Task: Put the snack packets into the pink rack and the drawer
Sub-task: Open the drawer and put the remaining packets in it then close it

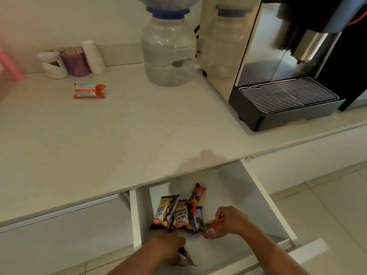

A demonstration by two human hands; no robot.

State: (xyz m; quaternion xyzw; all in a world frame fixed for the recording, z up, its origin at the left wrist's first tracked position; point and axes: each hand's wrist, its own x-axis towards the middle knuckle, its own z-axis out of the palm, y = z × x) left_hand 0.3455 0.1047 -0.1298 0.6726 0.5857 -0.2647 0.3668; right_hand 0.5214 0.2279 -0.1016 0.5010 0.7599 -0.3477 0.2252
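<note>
Both your hands are down in the open drawer (258, 197): your right hand (231, 219) is clamped on a red snack packet (211, 230), your left hand (171, 249) pinches a dark packet (183, 255), lining them beside the salted peanut packets (172, 213). One orange packet (89, 90) waits on the desk (119, 135), far left.

Drawer (264, 197) right half bare, packets (178, 213) crowd its left, countertop (119, 135) overhangs the back.
</note>
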